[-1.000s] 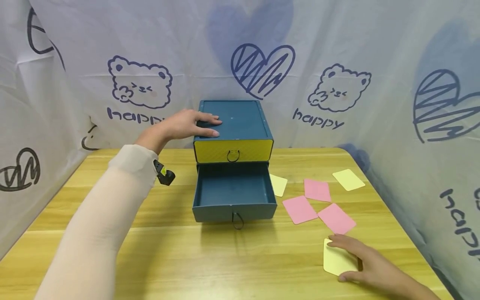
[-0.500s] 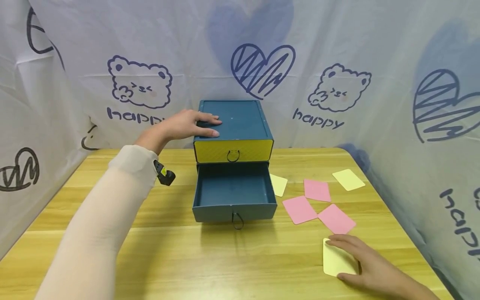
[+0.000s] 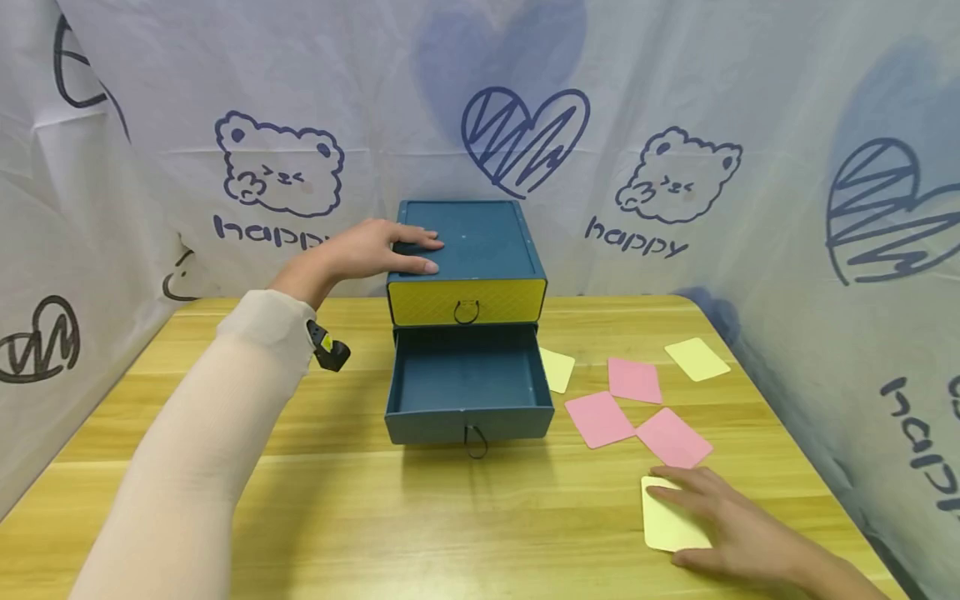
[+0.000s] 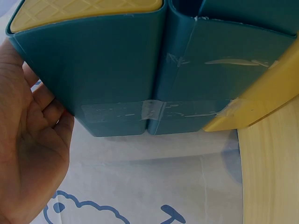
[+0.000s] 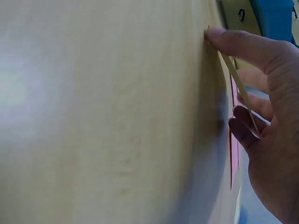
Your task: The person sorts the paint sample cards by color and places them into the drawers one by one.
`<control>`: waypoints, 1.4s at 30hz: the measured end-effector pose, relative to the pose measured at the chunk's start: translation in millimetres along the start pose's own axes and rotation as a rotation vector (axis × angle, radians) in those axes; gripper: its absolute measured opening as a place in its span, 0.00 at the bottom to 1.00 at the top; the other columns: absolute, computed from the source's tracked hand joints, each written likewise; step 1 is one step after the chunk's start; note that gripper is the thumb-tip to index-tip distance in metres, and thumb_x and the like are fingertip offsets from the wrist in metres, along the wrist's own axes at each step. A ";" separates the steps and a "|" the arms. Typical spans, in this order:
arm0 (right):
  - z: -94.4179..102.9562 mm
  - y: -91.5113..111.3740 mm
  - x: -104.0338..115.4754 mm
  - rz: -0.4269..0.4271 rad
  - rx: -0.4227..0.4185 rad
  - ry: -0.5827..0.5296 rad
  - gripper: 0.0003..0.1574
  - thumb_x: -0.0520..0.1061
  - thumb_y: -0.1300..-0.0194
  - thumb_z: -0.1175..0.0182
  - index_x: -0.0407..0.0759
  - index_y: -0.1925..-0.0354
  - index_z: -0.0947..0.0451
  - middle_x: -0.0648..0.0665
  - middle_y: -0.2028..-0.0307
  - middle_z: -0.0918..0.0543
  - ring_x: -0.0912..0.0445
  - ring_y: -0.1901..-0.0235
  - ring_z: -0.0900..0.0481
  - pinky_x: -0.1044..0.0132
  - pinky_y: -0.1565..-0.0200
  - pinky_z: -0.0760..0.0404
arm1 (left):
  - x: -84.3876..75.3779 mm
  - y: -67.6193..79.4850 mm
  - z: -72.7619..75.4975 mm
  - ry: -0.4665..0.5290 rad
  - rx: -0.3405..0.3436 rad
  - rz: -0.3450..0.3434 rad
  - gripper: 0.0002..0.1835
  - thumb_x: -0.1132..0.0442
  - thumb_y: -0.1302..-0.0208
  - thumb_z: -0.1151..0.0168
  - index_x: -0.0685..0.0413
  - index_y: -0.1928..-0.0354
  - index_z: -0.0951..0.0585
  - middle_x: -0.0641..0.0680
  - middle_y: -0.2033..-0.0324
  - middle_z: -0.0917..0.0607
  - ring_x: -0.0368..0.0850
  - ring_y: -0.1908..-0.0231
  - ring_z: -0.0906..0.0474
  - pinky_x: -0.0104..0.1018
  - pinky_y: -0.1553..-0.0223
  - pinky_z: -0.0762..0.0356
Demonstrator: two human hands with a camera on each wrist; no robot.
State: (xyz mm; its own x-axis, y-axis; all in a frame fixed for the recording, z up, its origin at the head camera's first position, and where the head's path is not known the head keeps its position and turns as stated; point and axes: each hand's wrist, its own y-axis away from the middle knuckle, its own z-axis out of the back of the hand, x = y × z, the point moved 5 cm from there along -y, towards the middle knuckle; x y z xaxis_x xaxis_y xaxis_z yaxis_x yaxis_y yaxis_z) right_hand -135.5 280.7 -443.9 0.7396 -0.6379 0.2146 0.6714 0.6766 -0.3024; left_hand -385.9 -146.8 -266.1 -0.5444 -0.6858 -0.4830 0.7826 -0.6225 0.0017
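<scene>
Slightly more left than in the earlier frame are the right grip (image 3: 731, 525) and its yellow card (image 3: 673, 523), which thumb and fingers pinch at the right front of the worktop (image 3: 525, 533), near the pink cards (image 3: 675, 437). The left grip (image 3: 367, 248) rests with thumb and finger spread on top of the blue box (image 3: 480, 242). Below, the lower drawer (image 3: 468, 425) stands pulled out, and two other yellow cards (image 3: 697, 359) lie to the right.

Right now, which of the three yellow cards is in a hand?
The front yellow card, lowest in the head view: the right hand grips it. The other yellow cards, beside the open drawer and far right, lie untouched.
</scene>
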 end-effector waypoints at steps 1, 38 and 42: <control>0.8 -2.2 0.2 0.001 0.002 -0.001 0.48 0.59 0.51 0.24 0.46 0.35 0.26 0.44 0.36 0.28 0.54 0.38 0.35 0.84 0.39 0.51 | 0.5 0.3 0.0 0.002 0.002 0.003 0.37 0.33 0.39 0.40 0.40 0.30 0.29 0.48 0.27 0.39 0.50 0.27 0.48 0.55 0.31 0.45; 36.4 -241.6 41.1 0.008 0.182 -0.218 0.40 0.71 0.38 0.40 0.56 0.33 0.29 0.50 0.31 0.33 0.51 0.33 0.37 0.48 0.34 0.37 | -0.8 0.3 2.2 -0.032 0.016 0.033 0.36 0.33 0.39 0.40 0.39 0.31 0.28 0.44 0.29 0.36 0.50 0.27 0.48 0.54 0.31 0.46; 31.0 -253.5 42.6 0.049 0.177 -0.155 0.35 0.65 0.34 0.40 0.51 0.35 0.27 0.47 0.32 0.31 0.50 0.33 0.35 0.50 0.34 0.36 | -3.7 0.8 3.2 -0.051 0.038 0.035 0.36 0.34 0.38 0.41 0.39 0.31 0.29 0.44 0.28 0.37 0.50 0.27 0.49 0.54 0.30 0.47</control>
State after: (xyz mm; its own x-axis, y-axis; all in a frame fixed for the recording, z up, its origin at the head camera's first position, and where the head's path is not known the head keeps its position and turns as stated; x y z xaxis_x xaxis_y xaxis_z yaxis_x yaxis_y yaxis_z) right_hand -272.7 93.3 -329.4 0.7607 -0.5481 0.3478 0.6226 0.7677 -0.1517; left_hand -384.2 -146.0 -261.5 -0.5327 -0.7249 -0.4368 0.7898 -0.6112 0.0510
